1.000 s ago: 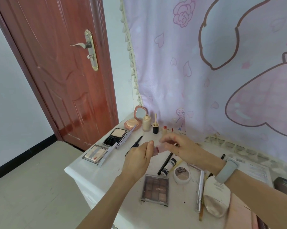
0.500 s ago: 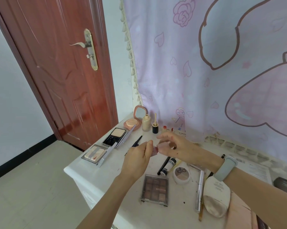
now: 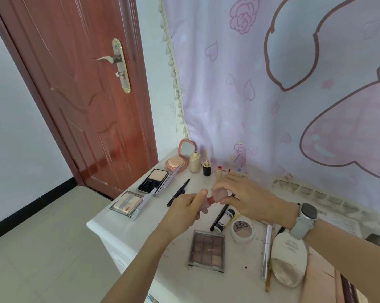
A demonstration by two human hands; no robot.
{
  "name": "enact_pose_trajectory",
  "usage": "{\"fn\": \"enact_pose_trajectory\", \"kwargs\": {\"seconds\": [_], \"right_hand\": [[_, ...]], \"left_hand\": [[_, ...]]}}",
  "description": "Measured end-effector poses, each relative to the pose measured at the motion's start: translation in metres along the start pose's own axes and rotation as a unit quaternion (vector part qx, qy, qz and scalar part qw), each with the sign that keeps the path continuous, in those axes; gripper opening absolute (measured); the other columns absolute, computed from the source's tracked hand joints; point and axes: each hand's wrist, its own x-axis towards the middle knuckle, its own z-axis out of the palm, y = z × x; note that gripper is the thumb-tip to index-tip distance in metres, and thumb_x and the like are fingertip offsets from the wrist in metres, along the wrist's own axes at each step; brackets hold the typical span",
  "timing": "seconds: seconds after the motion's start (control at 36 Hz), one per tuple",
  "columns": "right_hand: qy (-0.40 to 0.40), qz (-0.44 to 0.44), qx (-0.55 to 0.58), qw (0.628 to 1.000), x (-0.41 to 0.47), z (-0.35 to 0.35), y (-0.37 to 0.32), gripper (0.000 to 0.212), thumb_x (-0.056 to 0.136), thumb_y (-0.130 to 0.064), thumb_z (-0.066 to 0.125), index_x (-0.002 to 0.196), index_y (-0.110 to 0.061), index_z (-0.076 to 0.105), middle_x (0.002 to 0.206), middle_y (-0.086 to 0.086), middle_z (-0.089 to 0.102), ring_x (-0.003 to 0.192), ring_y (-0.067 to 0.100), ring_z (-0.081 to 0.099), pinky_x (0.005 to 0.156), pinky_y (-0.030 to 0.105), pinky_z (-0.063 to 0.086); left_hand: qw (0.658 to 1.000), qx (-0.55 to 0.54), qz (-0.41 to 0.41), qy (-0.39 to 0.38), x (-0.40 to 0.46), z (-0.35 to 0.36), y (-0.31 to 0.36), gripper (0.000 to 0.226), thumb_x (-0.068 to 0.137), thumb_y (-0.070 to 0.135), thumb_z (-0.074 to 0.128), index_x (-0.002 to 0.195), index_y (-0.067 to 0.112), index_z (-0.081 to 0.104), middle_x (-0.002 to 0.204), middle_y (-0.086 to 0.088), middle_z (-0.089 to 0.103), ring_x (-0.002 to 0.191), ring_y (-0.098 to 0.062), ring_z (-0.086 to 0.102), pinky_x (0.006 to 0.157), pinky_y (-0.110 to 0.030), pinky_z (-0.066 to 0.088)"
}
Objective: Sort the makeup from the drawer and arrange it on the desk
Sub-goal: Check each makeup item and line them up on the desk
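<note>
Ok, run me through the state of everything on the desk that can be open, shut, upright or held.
Pink bottle: held off the desk by both hands.
Left hand: grips the bottle's lower end.
Right hand: grips its cap end.
Round pink compact: open, mirror up.
Black compact: open.
Silver compact: open.
Eyeshadow palette: lying flat.
Foundation bottle: upright.
Door: shut.

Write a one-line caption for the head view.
Both hands, left hand and right hand, hold a small pink makeup bottle above the white desk of laid-out cosmetics.
</note>
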Motion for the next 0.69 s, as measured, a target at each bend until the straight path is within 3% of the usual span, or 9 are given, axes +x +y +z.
{"fn": "enact_pose_trajectory", "kwargs": {"seconds": [0.11, 0.19, 0.28, 0.36, 0.44, 0.56, 0.64, 0.69], "right_hand": [[0.059, -0.08, -0.077, 0.992, -0.002, -0.003, -0.004, 0.013, 0.084, -0.01, 0.064, 0.097, -0.011, 0.061, 0.099, -0.002, 0.06, 0.092, 0.008, 0.045, 0.079, 0.017, 0.036], [0.073, -0.111, -0.106, 0.985, -0.003, -0.004, -0.007, 0.009, 0.085, -0.011, 0.064, 0.094, -0.01, 0.065, 0.098, 0.001, 0.064, 0.09, 0.014, 0.052, 0.078, 0.024, 0.043], [0.037, 0.011, 0.038, 0.999, -0.003, -0.009, -0.008, 0.014, 0.087, -0.013, 0.063, 0.098, -0.021, 0.061, 0.097, -0.011, 0.059, 0.085, 0.0, 0.049, 0.077, 0.021, 0.04], [0.022, 0.142, 0.204, 0.968, -0.005, -0.024, 0.004, 0.02, 0.087, -0.016, 0.063, 0.099, -0.032, 0.058, 0.095, -0.017, 0.065, 0.087, -0.003, 0.058, 0.078, 0.017, 0.043], [0.028, 0.183, 0.179, 0.966, -0.012, -0.03, 0.021, 0.02, 0.088, -0.018, 0.062, 0.103, -0.032, 0.058, 0.098, -0.011, 0.065, 0.093, 0.013, 0.059, 0.077, 0.022, 0.043], [0.093, 0.221, 0.216, 0.947, -0.014, -0.015, 0.032, 0.017, 0.086, -0.024, 0.063, 0.103, -0.029, 0.062, 0.098, -0.01, 0.061, 0.085, 0.009, 0.057, 0.071, 0.012, 0.042], [0.152, 0.274, 0.327, 0.891, -0.01, -0.002, 0.035, 0.019, 0.086, -0.028, 0.064, 0.104, -0.021, 0.064, 0.081, -0.007, 0.059, 0.064, 0.005, 0.051, 0.06, 0.017, 0.043], [0.17, 0.311, 0.401, 0.845, -0.006, 0.007, 0.037, 0.027, 0.087, -0.029, 0.063, 0.109, -0.014, 0.062, 0.075, -0.003, 0.053, 0.06, 0.007, 0.047, 0.054, 0.02, 0.039]], "left_hand": [[0.996, -0.061, -0.061, -0.015, -0.001, -0.001, 0.007, 0.053, 0.096, 0.046, 0.037, 0.061, 0.012, 0.057, 0.034, 0.012, 0.041, 0.031, -0.002, 0.03, 0.035, -0.013, 0.023], [0.99, -0.103, -0.096, -0.02, -0.001, -0.001, 0.01, 0.055, 0.096, 0.048, 0.037, 0.061, 0.01, 0.057, 0.034, 0.011, 0.041, 0.03, -0.002, 0.028, 0.033, -0.013, 0.021], [0.996, -0.062, -0.054, 0.017, -0.001, -0.001, 0.006, 0.052, 0.097, 0.044, 0.038, 0.059, 0.014, 0.057, 0.037, 0.012, 0.047, 0.032, -0.001, 0.033, 0.038, -0.015, 0.027], [0.996, -0.003, -0.002, 0.094, 0.0, -0.011, -0.008, 0.047, 0.096, 0.041, 0.041, 0.055, 0.021, 0.055, 0.048, 0.008, 0.052, 0.039, -0.002, 0.035, 0.046, -0.021, 0.029], [0.993, -0.028, 0.008, 0.11, -0.001, -0.021, -0.02, 0.039, 0.096, 0.038, 0.041, 0.066, 0.017, 0.057, 0.048, 0.01, 0.039, 0.041, -0.004, 0.033, 0.045, -0.019, 0.029], [0.989, -0.129, 0.003, 0.079, 0.003, -0.017, -0.021, 0.034, 0.096, 0.036, 0.042, 0.088, 0.005, 0.053, 0.058, 0.001, 0.045, 0.046, -0.006, 0.046, 0.045, -0.017, 0.036], [0.987, -0.153, 0.002, 0.052, 0.012, -0.011, -0.019, 0.031, 0.095, 0.036, 0.045, 0.095, 0.006, 0.051, 0.069, 0.004, 0.056, 0.073, -0.011, 0.063, 0.057, -0.02, 0.044], [0.987, -0.149, 0.007, 0.055, 0.021, -0.007, -0.016, 0.025, 0.094, 0.036, 0.047, 0.094, 0.012, 0.055, 0.084, 0.002, 0.057, 0.078, -0.008, 0.06, 0.062, -0.014, 0.046]]}}
